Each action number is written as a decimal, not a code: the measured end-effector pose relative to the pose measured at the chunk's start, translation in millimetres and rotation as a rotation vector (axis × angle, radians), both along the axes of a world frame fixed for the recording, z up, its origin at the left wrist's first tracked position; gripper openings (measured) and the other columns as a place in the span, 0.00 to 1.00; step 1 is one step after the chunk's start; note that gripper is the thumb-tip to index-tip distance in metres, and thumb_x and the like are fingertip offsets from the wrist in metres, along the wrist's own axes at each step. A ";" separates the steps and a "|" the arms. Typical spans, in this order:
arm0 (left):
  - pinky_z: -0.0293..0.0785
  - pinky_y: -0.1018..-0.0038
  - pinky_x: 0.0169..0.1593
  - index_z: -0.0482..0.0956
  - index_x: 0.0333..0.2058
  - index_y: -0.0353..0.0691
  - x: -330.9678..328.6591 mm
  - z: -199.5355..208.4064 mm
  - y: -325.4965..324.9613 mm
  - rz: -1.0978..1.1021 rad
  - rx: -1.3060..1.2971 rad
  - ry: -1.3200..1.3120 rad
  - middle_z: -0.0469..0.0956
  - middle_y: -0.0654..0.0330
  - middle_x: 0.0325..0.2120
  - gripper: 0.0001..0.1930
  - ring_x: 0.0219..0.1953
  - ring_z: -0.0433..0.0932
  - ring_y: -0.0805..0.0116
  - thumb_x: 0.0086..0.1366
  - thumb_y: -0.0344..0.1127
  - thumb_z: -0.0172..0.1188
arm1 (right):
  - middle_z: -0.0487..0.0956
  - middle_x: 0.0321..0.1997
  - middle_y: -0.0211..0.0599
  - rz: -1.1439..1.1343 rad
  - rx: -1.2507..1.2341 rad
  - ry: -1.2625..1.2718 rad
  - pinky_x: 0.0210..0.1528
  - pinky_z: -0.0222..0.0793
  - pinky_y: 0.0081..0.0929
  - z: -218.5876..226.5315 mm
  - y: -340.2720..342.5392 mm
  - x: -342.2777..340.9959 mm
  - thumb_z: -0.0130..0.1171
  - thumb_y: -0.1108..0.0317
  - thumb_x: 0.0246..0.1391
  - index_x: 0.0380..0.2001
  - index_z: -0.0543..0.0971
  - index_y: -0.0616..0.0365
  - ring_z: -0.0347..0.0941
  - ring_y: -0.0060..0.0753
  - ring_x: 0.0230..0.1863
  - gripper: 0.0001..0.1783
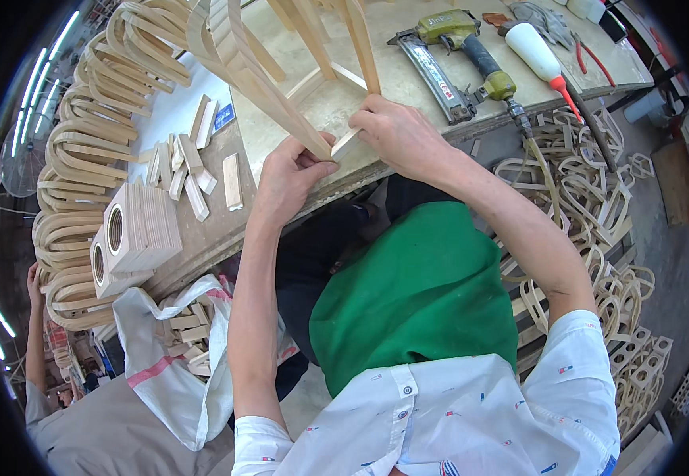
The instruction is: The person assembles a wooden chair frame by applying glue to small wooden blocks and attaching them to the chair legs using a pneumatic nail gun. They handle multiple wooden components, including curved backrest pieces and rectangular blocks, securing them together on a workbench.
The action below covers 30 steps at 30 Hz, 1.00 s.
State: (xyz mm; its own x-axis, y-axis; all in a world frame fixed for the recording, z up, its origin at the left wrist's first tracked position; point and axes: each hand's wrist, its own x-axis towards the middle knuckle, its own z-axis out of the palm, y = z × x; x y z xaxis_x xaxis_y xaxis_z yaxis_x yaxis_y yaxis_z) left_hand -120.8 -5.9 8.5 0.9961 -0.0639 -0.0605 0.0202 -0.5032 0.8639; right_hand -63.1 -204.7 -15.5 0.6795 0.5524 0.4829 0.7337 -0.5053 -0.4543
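A pale wooden frame (pixel 259 83) with a bent side and several upright legs stands at the table's near edge. My left hand (pixel 285 176) grips the foot of its curved side, thumb and fingers closed round the corner. A short wooden crosspiece (pixel 348 144) meets that corner, and my right hand (pixel 400 136) pinches its other end beside the nearest right leg (pixel 364 59). Another crosspiece (pixel 350 77) joins the legs farther back. To the right of the frame lies a green nail gun (pixel 471 57) with its hose attached.
A white glue bottle (pixel 532 49) with a red nozzle, red-handled pliers (pixel 590 59) and a grey glove (pixel 541 20) lie at the right. Bent wooden arches (pixel 82 151), loose wooden strips (pixel 187 163) and stacked blocks with round holes (pixel 142 226) fill the left. A white sack (pixel 174 389) hangs below.
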 end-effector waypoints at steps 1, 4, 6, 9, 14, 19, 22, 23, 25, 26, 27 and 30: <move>0.70 0.79 0.40 0.79 0.44 0.36 0.4 0.9 -0.5 -0.005 -0.001 0.003 0.78 0.67 0.32 0.18 0.31 0.71 0.78 0.52 0.27 0.68 | 0.74 0.33 0.45 -0.001 -0.004 -0.004 0.36 0.73 0.44 -0.2 0.3 0.0 0.55 0.77 0.45 0.29 0.75 0.62 0.76 0.52 0.37 0.04; 0.70 0.79 0.42 0.80 0.43 0.37 1.5 2.1 -1.0 -0.021 -0.038 0.007 0.78 0.67 0.33 0.18 0.33 0.72 0.78 0.51 0.26 0.69 | 0.74 0.34 0.45 -0.002 -0.029 -0.006 0.37 0.73 0.43 -0.4 1.6 0.2 0.57 0.76 0.47 0.31 0.76 0.63 0.76 0.51 0.37 0.06; 0.70 0.78 0.43 0.80 0.43 0.37 4.7 0.2 0.8 -0.036 -0.107 0.000 0.78 0.67 0.34 0.18 0.36 0.73 0.77 0.52 0.26 0.69 | 0.75 0.37 0.44 -0.003 -0.061 0.004 0.39 0.72 0.41 0.5 2.0 0.8 0.59 0.74 0.50 0.35 0.77 0.63 0.76 0.51 0.37 0.08; 0.70 0.77 0.46 0.80 0.43 0.37 9.6 -3.5 7.4 -0.064 -0.122 0.065 0.77 0.67 0.37 0.17 0.40 0.74 0.77 0.52 0.25 0.69 | 0.75 0.37 0.44 0.006 -0.046 -0.013 0.39 0.73 0.40 -0.3 1.3 1.1 0.59 0.75 0.49 0.35 0.77 0.63 0.76 0.51 0.38 0.08; 0.71 0.77 0.48 0.81 0.44 0.37 15.0 -7.6 12.4 -0.121 -0.121 0.061 0.75 0.67 0.40 0.18 0.43 0.74 0.76 0.53 0.24 0.68 | 0.76 0.36 0.44 0.032 0.034 -0.052 0.39 0.73 0.39 -6.6 1.2 2.7 0.59 0.77 0.48 0.35 0.77 0.65 0.76 0.50 0.38 0.08; 0.72 0.78 0.48 0.80 0.45 0.36 15.6 -6.5 12.5 -0.142 -0.134 0.083 0.75 0.66 0.41 0.19 0.43 0.75 0.75 0.52 0.22 0.67 | 0.76 0.36 0.44 0.039 0.072 -0.082 0.39 0.73 0.38 -10.2 1.1 1.9 0.59 0.79 0.47 0.35 0.76 0.65 0.75 0.49 0.37 0.09; 0.72 0.77 0.46 0.80 0.45 0.36 16.5 -5.2 10.4 -0.145 -0.116 0.071 0.75 0.66 0.41 0.19 0.43 0.75 0.75 0.52 0.21 0.67 | 0.76 0.36 0.44 0.040 0.083 -0.087 0.39 0.73 0.38 -10.9 1.5 1.7 0.59 0.79 0.47 0.35 0.76 0.66 0.75 0.48 0.38 0.09; 0.72 0.77 0.45 0.80 0.45 0.36 16.0 -3.4 9.1 -0.152 -0.126 0.076 0.75 0.66 0.41 0.19 0.42 0.74 0.75 0.52 0.21 0.66 | 0.76 0.36 0.43 0.041 0.085 -0.084 0.39 0.73 0.38 -11.5 1.4 1.6 0.59 0.79 0.47 0.35 0.76 0.66 0.75 0.48 0.38 0.09; 0.71 0.77 0.44 0.80 0.46 0.36 16.5 -3.5 9.5 -0.178 -0.136 0.063 0.75 0.66 0.41 0.20 0.42 0.74 0.75 0.52 0.20 0.66 | 0.76 0.36 0.43 0.047 0.092 -0.083 0.39 0.73 0.37 -11.6 1.6 1.9 0.58 0.79 0.47 0.35 0.76 0.66 0.75 0.48 0.38 0.09; 0.71 0.77 0.44 0.79 0.46 0.36 17.7 -4.8 11.3 -0.198 -0.137 0.047 0.75 0.66 0.40 0.20 0.42 0.74 0.75 0.52 0.20 0.66 | 0.76 0.36 0.43 0.051 0.097 -0.084 0.39 0.73 0.37 -11.7 2.0 2.0 0.58 0.79 0.47 0.35 0.76 0.66 0.75 0.48 0.38 0.09; 0.71 0.77 0.43 0.79 0.46 0.36 19.1 -6.1 13.0 -0.219 -0.137 0.030 0.75 0.66 0.40 0.20 0.42 0.74 0.75 0.52 0.20 0.66 | 0.76 0.37 0.43 0.054 0.102 -0.084 0.39 0.73 0.37 -11.7 2.4 1.9 0.58 0.79 0.47 0.35 0.76 0.66 0.75 0.48 0.38 0.09; 0.72 0.76 0.45 0.79 0.45 0.35 22.7 -9.4 16.2 -0.237 -0.111 0.034 0.76 0.66 0.39 0.19 0.42 0.75 0.74 0.52 0.19 0.65 | 0.75 0.37 0.43 0.048 0.090 -0.086 0.40 0.73 0.37 -10.0 1.5 1.4 0.58 0.79 0.47 0.35 0.76 0.65 0.75 0.49 0.38 0.09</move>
